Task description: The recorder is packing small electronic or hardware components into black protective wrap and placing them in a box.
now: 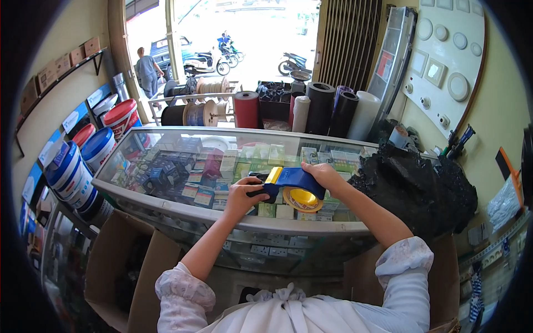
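A blue packing tape dispenser (293,178) with a yellow front edge is held between my two hands over the glass display counter (166,204). The fingers of my left hand (243,197) close around its black handle end. My right hand (327,177) grips the far right end of the blue body, thumb on top. A roll of tape (303,199) with a yellow core sits in the dispenser, its side facing me. Through the glass below show several small product boxes (204,195), many of them green or blue.
Crumpled black plastic sheeting (412,187) covers the counter's right end. An open cardboard box (120,266) stands at lower left. Paint buckets (100,141) line the left wall. Beyond the counter are rolled sheets (320,108) and cable spools (200,114). A person (148,73) is by the doorway.
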The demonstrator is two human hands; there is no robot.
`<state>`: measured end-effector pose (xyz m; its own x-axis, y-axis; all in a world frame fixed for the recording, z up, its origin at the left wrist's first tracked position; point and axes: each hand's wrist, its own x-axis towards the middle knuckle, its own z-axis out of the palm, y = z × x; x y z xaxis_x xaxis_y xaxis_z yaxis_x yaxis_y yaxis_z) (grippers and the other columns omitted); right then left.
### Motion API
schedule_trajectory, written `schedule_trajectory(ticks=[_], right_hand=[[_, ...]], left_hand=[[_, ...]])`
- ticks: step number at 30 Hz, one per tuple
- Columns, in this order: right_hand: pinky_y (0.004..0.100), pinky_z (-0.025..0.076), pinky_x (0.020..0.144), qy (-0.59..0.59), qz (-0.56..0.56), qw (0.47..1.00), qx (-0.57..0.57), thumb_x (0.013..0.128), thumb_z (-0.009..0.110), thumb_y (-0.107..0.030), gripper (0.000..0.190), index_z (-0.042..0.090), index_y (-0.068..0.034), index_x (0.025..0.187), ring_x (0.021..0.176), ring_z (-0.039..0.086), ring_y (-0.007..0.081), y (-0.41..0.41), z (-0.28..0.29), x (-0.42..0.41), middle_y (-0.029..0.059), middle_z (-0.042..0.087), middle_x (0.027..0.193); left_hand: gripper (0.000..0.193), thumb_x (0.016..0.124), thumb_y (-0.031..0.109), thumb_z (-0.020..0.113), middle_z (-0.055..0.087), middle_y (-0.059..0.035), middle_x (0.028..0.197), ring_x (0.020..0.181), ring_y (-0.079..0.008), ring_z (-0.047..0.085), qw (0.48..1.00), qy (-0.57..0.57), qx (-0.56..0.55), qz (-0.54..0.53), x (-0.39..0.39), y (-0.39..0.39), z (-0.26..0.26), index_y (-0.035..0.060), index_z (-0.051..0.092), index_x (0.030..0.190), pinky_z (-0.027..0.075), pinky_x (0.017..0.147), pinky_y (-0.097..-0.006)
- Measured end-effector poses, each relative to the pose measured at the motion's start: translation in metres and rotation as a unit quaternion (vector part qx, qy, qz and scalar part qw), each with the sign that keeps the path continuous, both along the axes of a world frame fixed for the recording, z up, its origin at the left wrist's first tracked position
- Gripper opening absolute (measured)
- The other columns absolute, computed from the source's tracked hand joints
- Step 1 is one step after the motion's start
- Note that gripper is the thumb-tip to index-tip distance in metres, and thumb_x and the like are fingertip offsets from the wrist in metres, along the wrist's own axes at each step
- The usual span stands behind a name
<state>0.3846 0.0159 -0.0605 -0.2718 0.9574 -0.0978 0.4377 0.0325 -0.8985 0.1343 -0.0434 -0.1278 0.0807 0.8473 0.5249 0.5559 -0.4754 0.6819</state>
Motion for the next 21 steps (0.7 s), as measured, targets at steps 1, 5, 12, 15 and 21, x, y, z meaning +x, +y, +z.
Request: schedule_trajectory(ticks=[1, 5, 12, 15, 21], right_hand=[[0.0260, 0.044, 0.058, 0.000, -0.001, 1.000, -0.001, 0.084, 0.051, -0.050, 0.057, 0.066, 0.004, 0.074, 0.059, 0.058, 0.0158, 0.001, 0.000, 0.001, 0.0108, 0.062, 0.066], [0.0266, 0.044, 0.057, -0.029, 0.019, 0.999, 0.012, 0.085, 0.049, -0.051, 0.059, 0.066, 0.004, 0.071, 0.058, 0.058, 0.0172, 0.002, 0.004, -0.001, 0.0124, 0.061, 0.064], [0.0292, 0.045, 0.059, -0.082, 0.041, 0.996, 0.016, 0.084, 0.048, -0.054, 0.063, 0.066, 0.005, 0.072, 0.059, 0.058, 0.0195, -0.001, 0.016, -0.002, 0.0142, 0.061, 0.065], [0.0297, 0.046, 0.060, -0.065, 0.049, 0.997, 0.015, 0.083, 0.049, -0.055, 0.063, 0.066, 0.005, 0.072, 0.060, 0.059, 0.0195, -0.003, 0.015, 0.000, 0.0145, 0.061, 0.066], [0.0290, 0.046, 0.060, -0.062, 0.029, 0.998, 0.002, 0.083, 0.050, -0.052, 0.060, 0.067, 0.004, 0.076, 0.063, 0.060, 0.0179, -0.006, 0.017, 0.010, 0.0141, 0.063, 0.070]], left_hand=[[0.039, 0.061, 0.021, 0.080, 0.063, -0.0094, 0.100, 0.091, -0.0233, 0.062, 1.000, 0.000, -0.001, -0.001, 0.001, 0.000, 0.001, 0.0065, 0.069, 0.095, 0.047, 0.083, -0.0325], [0.032, 0.068, 0.021, 0.075, 0.059, -0.0096, 0.104, 0.093, -0.0242, 0.060, 0.999, 0.043, -0.007, -0.017, 0.002, -0.005, 0.010, 0.0065, 0.069, 0.095, 0.047, 0.081, -0.0336], [0.028, 0.077, 0.036, 0.065, 0.056, -0.0028, 0.107, 0.086, -0.0228, 0.061, 0.978, 0.202, -0.052, 0.022, 0.004, -0.014, 0.028, 0.0118, 0.070, 0.090, 0.048, 0.076, -0.0347], [0.028, 0.078, 0.037, 0.063, 0.056, -0.0027, 0.107, 0.084, -0.0221, 0.062, 0.969, 0.241, -0.047, 0.031, 0.006, -0.017, 0.034, 0.0129, 0.070, 0.089, 0.048, 0.074, -0.0344], [0.025, 0.078, 0.035, 0.064, 0.057, -0.0010, 0.104, 0.079, -0.0217, 0.062, 0.962, 0.270, -0.004, 0.034, 0.007, -0.015, 0.033, 0.0155, 0.070, 0.093, 0.049, 0.069, -0.0334]])
